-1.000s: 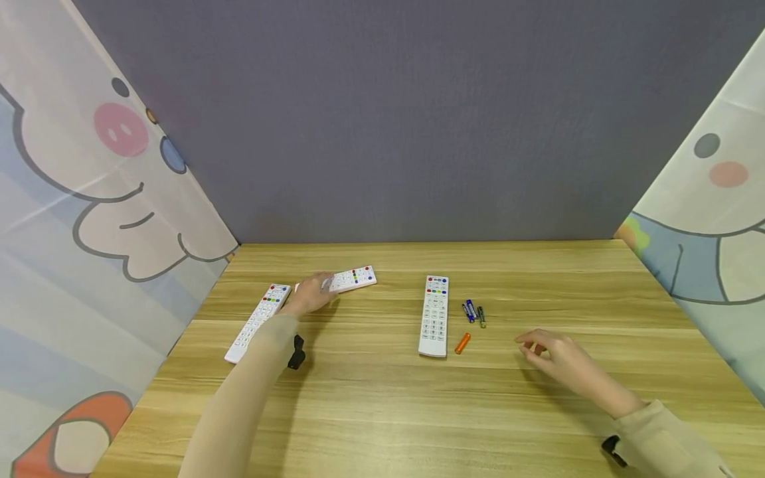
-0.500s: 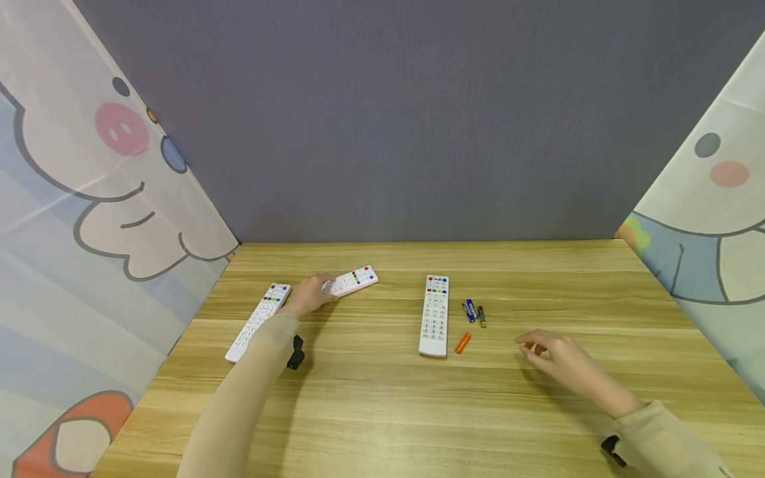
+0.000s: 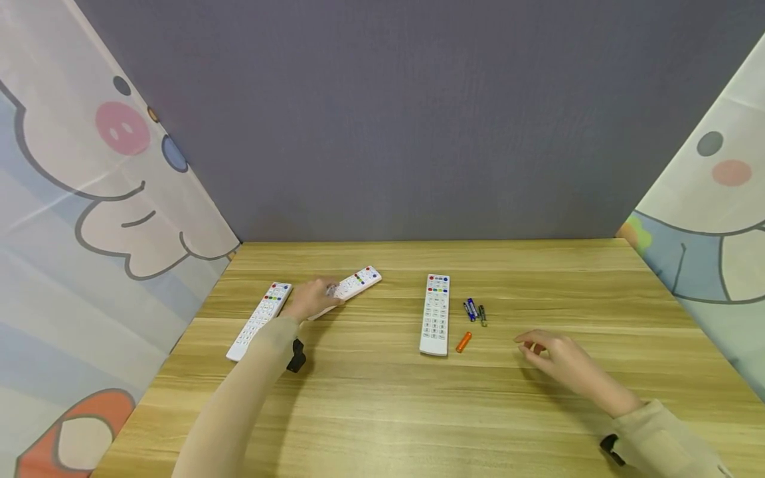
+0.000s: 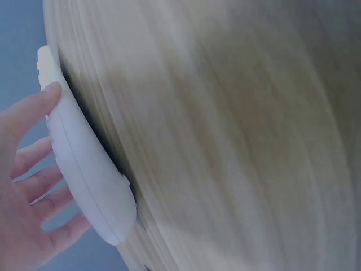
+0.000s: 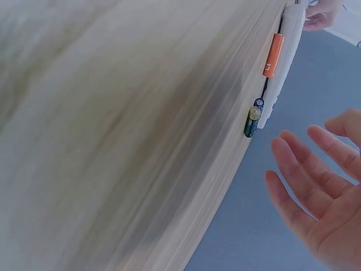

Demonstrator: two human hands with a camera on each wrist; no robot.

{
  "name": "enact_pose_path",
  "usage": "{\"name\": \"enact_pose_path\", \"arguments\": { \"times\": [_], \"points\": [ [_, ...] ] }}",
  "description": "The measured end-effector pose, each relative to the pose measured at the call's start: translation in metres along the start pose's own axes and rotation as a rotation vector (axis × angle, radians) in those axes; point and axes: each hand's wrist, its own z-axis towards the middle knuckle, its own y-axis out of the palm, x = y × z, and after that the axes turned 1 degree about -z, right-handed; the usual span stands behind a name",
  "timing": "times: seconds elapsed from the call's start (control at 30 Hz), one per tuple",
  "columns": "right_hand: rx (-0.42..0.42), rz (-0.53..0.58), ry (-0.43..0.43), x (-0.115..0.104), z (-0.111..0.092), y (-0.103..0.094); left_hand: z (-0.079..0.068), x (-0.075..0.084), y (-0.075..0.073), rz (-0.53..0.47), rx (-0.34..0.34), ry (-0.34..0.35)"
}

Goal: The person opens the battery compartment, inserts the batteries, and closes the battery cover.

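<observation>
Head cam: my L hand (image 3: 309,299), upper L of frame, had the held remote (image 3: 358,282) in a pinch; vs 1 sec ago it'd swung to a steeper slant, lower end now showing below my palm, so I'd judge only that piece was being worked. L remote (image 3: 258,325), mid remote (image 3: 435,315) nr centre, plus orange batt (image 3: 463,342), blue batts (image 3: 472,308) & green batt (image 3: 483,316) just R of it, hadn't moved. R hand (image 3: 556,355), lower R, stayed put, fingers relaxed, holding nothing. L wrist cam: at frame L, thumb on one edge, fingers spread along the other; couldn't tell if it was fully off the table (image 4: 225,141). R wrist cam: R hand lower R, loose, apart from batts, upper R.
</observation>
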Motion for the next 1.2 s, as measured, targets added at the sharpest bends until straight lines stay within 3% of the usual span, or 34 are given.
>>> {"name": "enact_pose_path", "arguments": {
  "times": [0.3,0.7,1.2],
  "points": [
    [0.013,0.014,-0.016,-0.001,0.002,0.001,-0.001,0.01,-0.003,-0.275,-0.003,-0.07],
    [-0.006,0.041,-0.02,-0.008,0.004,0.002,-0.011,0.04,-0.009,-0.56,0.024,-0.062],
    [0.004,0.075,-0.109,-0.023,0.008,0.007,-0.032,0.077,-0.021,-0.937,0.046,-0.102]
  ]
}}
